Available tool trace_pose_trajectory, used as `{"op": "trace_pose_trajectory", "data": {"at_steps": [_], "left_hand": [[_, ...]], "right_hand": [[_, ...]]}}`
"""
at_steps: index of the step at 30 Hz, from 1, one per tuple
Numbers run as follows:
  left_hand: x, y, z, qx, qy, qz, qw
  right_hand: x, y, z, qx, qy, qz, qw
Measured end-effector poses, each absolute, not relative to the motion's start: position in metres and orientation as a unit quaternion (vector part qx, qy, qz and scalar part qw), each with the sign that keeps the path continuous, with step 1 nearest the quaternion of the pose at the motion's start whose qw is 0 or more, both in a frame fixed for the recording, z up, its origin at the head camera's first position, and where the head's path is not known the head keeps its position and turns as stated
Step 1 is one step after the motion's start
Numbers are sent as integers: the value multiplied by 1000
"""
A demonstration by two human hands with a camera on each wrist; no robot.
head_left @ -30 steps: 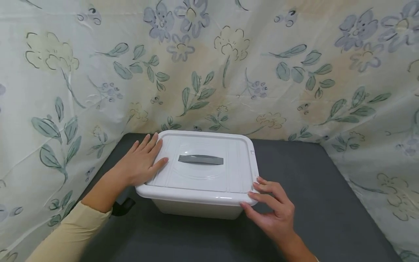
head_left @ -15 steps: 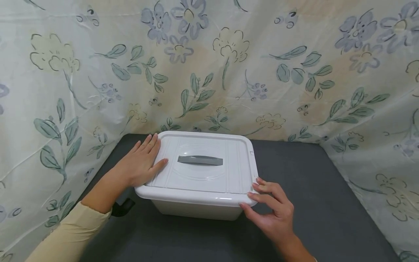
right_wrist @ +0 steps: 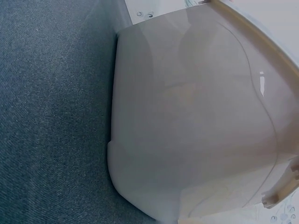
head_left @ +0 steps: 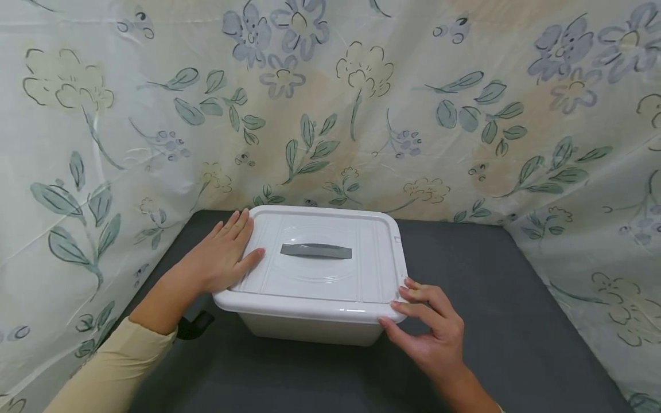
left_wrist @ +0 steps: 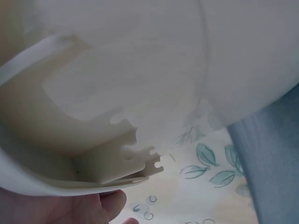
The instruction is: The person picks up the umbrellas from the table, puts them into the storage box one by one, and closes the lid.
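Observation:
A white storage box (head_left: 312, 331) stands in the middle, its white lid (head_left: 361, 235) on top with a grey handle (head_left: 316, 251) at the centre. My left hand (head_left: 222, 252) rests flat on the lid's left end, fingers straight and thumb on the top face. In the left wrist view, part of the left hand (left_wrist: 84, 207) shows along the lid's rim (left_wrist: 28, 184). At the front right corner my right hand (head_left: 431, 330) pinches the lid's rim, fingertips on the edge and thumb at the front lip. The box wall (right_wrist: 187, 112) fills the right wrist view.
The box stands on a dark grey tabletop (head_left: 496, 298). Floral cloth (head_left: 330, 103) hangs behind it and on both sides. A black strap piece (head_left: 193, 326) shows by the left wrist.

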State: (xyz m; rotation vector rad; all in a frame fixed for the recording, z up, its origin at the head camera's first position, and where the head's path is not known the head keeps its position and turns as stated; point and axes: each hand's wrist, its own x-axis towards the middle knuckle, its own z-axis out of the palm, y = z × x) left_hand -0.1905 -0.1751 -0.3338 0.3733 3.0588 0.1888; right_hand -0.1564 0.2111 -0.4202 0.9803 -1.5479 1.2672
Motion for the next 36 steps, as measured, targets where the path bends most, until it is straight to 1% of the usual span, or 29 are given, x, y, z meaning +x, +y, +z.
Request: {"op": "trace_pose_trajectory", "data": {"at_steps": [7, 19, 25, 28, 30, 32, 36], "left_hand": [[-190, -174, -335, 120, 990, 72, 21], [-191, -171, -335, 123, 988, 86, 19], [-192, -172, -334, 124, 986, 105, 27], [-193, -177, -333, 126, 983, 127, 32], [-194, -183, -332, 126, 982, 141, 23], [-197, -190, -331, 125, 981, 148, 4], [-208, -211, -332, 122, 980, 147, -59]], "right_hand": [[-157, 214, -422, 395, -630, 510, 433], [-156, 216, -418, 402, -622, 504, 444], [-158, 224, -408, 435, -621, 478, 443], [-162, 229, -401, 456, -618, 471, 434], [-167, 234, -395, 457, -625, 466, 429], [-175, 242, -390, 442, -645, 454, 426], [-201, 268, -379, 386, -696, 416, 440]]}}
